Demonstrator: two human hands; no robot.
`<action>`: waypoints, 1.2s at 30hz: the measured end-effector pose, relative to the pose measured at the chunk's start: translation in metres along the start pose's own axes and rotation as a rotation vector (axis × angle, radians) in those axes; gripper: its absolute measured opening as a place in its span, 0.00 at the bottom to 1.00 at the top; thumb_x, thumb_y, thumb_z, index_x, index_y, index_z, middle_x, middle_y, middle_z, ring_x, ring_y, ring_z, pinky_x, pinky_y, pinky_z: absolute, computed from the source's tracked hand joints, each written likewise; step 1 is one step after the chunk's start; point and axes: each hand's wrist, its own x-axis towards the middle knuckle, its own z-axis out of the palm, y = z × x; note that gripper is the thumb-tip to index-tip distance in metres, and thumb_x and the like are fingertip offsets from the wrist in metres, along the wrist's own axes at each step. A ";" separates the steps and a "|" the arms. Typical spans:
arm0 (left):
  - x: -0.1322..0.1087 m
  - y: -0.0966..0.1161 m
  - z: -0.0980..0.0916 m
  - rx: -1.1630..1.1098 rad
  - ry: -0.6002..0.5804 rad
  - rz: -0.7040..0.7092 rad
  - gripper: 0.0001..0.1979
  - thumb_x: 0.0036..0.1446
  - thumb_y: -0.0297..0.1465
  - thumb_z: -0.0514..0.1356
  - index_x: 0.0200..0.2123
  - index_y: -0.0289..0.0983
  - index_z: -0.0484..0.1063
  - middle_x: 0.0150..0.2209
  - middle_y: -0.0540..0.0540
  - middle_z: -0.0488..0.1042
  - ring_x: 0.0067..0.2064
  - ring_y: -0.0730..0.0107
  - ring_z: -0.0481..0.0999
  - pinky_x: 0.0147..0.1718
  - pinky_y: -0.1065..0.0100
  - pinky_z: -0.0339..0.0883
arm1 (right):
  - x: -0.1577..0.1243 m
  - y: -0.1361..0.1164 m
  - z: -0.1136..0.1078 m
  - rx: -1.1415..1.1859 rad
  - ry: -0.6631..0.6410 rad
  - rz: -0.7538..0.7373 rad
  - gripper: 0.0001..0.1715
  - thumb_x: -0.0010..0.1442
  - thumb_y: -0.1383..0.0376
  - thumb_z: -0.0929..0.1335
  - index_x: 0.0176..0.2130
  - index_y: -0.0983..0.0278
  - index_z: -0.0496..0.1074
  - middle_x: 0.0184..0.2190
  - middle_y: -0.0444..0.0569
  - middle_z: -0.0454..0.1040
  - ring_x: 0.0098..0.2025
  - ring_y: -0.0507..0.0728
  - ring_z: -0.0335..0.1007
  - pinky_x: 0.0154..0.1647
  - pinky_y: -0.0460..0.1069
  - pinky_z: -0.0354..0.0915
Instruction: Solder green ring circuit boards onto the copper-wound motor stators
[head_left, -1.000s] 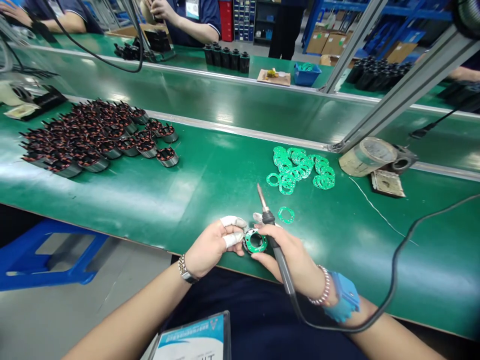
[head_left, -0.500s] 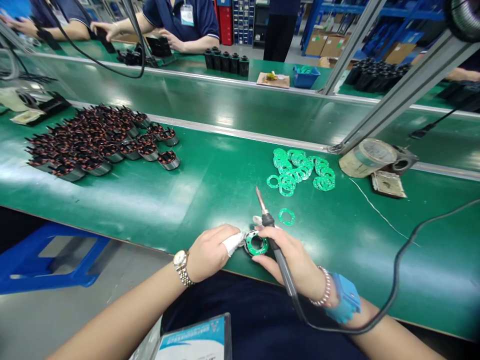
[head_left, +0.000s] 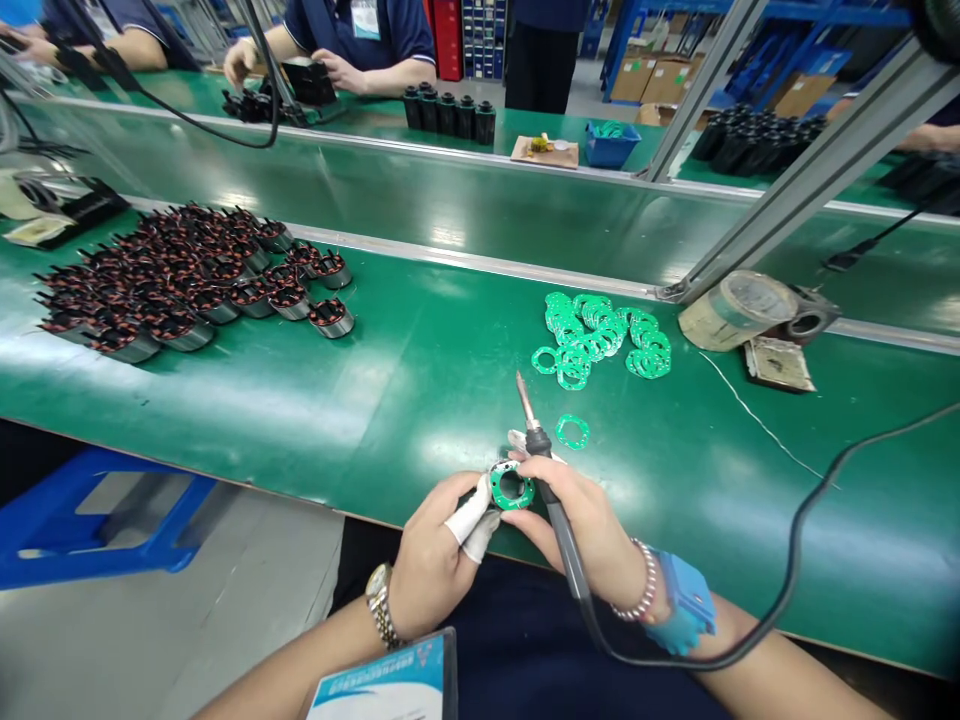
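Observation:
My left hand (head_left: 439,545), with white finger cots, pinches a small round stator topped by a green ring board (head_left: 511,487) at the near edge of the green bench. My right hand (head_left: 581,520) also touches that part and grips a black soldering iron (head_left: 551,490), its tip pointing up and away. A blue wrist strap (head_left: 684,600) sits on my right wrist. One loose green ring board (head_left: 572,431) lies just beyond the iron.
A heap of green ring boards (head_left: 600,335) lies further back. Several copper-wound stators (head_left: 187,285) crowd the left. A tape roll (head_left: 739,310) and solder wire (head_left: 757,425) lie to the right. The iron's cable (head_left: 795,530) loops right. Other people work across the conveyor (head_left: 352,45).
My left hand has dropped lower and turned under the stator, fingers now reaching up at it from below. The right hand and iron barely moved.

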 end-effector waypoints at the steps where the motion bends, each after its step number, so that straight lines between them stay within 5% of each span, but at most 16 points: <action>1: -0.003 0.000 0.002 -0.005 0.006 0.005 0.20 0.54 0.23 0.54 0.51 0.38 0.61 0.48 0.40 0.69 0.50 0.61 0.69 0.48 0.61 0.65 | 0.001 0.001 0.000 0.012 -0.013 -0.011 0.21 0.55 0.68 0.67 0.47 0.62 0.59 0.43 0.54 0.69 0.46 0.57 0.68 0.45 0.51 0.67; 4: -0.006 0.000 0.005 -0.083 -0.017 -0.082 0.19 0.55 0.23 0.53 0.51 0.38 0.59 0.55 0.38 0.63 0.56 0.60 0.63 0.53 0.57 0.61 | 0.007 0.003 -0.003 0.052 -0.062 -0.038 0.21 0.54 0.68 0.67 0.47 0.62 0.59 0.43 0.53 0.69 0.45 0.57 0.69 0.45 0.51 0.67; 9: 0.005 -0.006 -0.004 -0.205 -0.070 -0.226 0.17 0.57 0.25 0.51 0.51 0.37 0.58 0.47 0.41 0.72 0.48 0.65 0.72 0.48 0.61 0.67 | 0.008 0.001 -0.011 -0.013 -0.043 0.000 0.25 0.52 0.66 0.69 0.48 0.62 0.58 0.45 0.55 0.68 0.48 0.60 0.66 0.47 0.55 0.65; 17: 0.046 -0.034 -0.033 0.084 -0.211 0.396 0.12 0.57 0.25 0.51 0.42 0.36 0.70 0.35 0.42 0.76 0.38 0.67 0.76 0.38 0.66 0.71 | 0.008 0.006 -0.017 -0.002 -0.117 -0.021 0.25 0.53 0.66 0.68 0.49 0.63 0.59 0.42 0.54 0.70 0.42 0.58 0.70 0.42 0.52 0.68; 23: 0.057 -0.040 -0.036 0.092 -0.260 0.610 0.13 0.58 0.24 0.48 0.43 0.35 0.68 0.34 0.40 0.76 0.38 0.67 0.75 0.39 0.65 0.71 | 0.008 0.010 -0.017 0.025 -0.132 -0.015 0.25 0.53 0.66 0.69 0.49 0.62 0.59 0.43 0.54 0.70 0.43 0.58 0.69 0.43 0.53 0.68; 26: 0.051 -0.037 -0.028 0.120 -0.222 0.540 0.10 0.57 0.24 0.50 0.39 0.35 0.69 0.31 0.42 0.75 0.34 0.68 0.74 0.35 0.66 0.70 | 0.007 0.011 -0.016 0.031 -0.125 -0.031 0.25 0.53 0.66 0.69 0.49 0.63 0.59 0.43 0.54 0.70 0.45 0.58 0.69 0.44 0.53 0.68; 31: 0.037 -0.017 -0.016 0.115 -0.105 0.179 0.04 0.53 0.25 0.55 0.31 0.35 0.69 0.25 0.45 0.73 0.27 0.71 0.71 0.27 0.70 0.67 | 0.003 0.009 -0.013 0.038 -0.104 -0.028 0.23 0.55 0.66 0.68 0.49 0.63 0.59 0.44 0.55 0.70 0.48 0.59 0.67 0.46 0.53 0.67; 36: 0.019 -0.003 -0.012 -0.036 -0.075 0.045 0.10 0.54 0.22 0.54 0.40 0.37 0.68 0.35 0.43 0.73 0.37 0.69 0.73 0.37 0.68 0.69 | 0.003 0.011 -0.011 0.082 -0.106 -0.016 0.23 0.54 0.67 0.67 0.49 0.63 0.58 0.45 0.54 0.69 0.51 0.59 0.65 0.49 0.54 0.65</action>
